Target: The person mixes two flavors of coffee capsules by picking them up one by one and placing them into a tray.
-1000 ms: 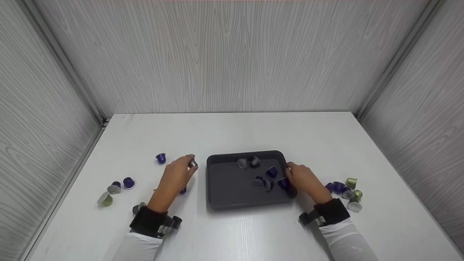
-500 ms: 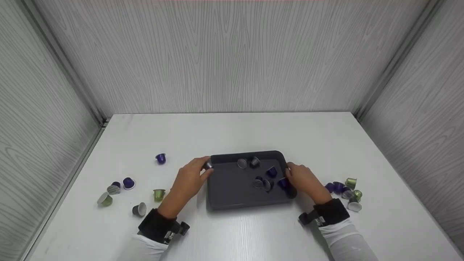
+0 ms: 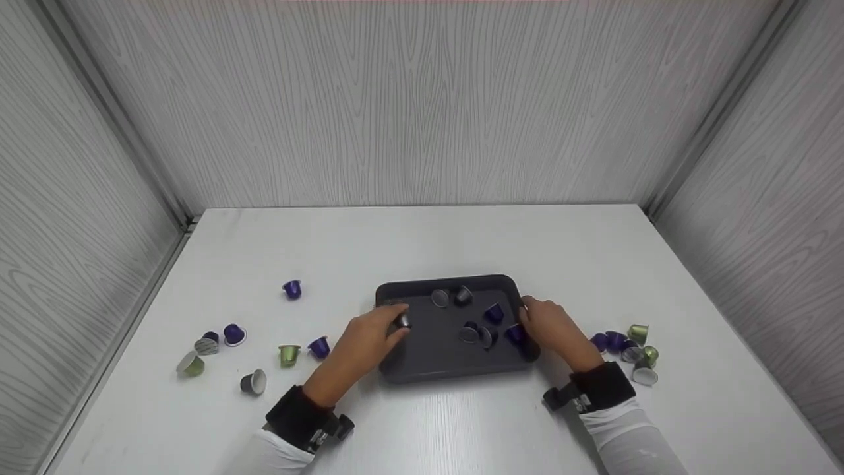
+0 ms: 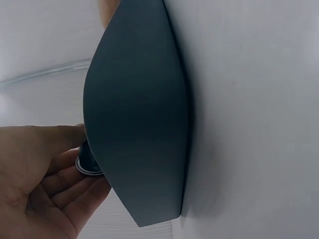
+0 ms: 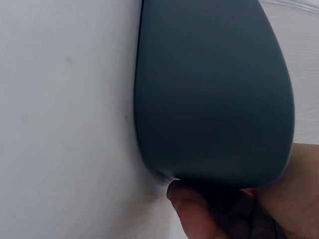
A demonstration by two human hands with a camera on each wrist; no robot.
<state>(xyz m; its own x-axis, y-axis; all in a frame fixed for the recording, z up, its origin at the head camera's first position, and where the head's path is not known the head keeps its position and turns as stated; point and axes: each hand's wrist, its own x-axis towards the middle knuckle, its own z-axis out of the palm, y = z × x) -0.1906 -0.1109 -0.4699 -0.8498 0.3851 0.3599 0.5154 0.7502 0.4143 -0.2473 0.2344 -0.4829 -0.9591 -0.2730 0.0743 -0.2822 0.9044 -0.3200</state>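
Between the thumb and fingertips, my left hand point(image 3: 369, 334) pinches a dark silver coffee capsule point(image 3: 403, 320) just inside the left rim of a dark grey tray point(image 3: 422, 359). The left wrist view shows this capsule point(image 4: 88, 162) partly hidden behind the tray's outer wall point(image 4: 139, 109). My right hand point(image 3: 552, 328) grips the tray's right end; seen from the right wrist, its fingers point(image 5: 192, 211) curl against the outer wall point(image 5: 214, 99). Inside the tray, grey capsules point(image 3: 463, 295) lie at the back and several purple capsules point(image 3: 494, 313) toward the right.
Left of the tray, purple capsules point(image 3: 292, 289), a green capsule point(image 3: 289, 355), a dark capsule point(image 3: 253, 382) and others lie scattered on the white table point(image 3: 422, 244). A cluster of purple and green capsules point(image 3: 638, 333) sits beyond my right hand. Panels point(image 3: 422, 99) wall the back and sides.
My left hand has carried the dark silver capsule rightward, from beside the tray to over its left part. Green and purple capsules it had covered now show. The right hand and tray stay put.
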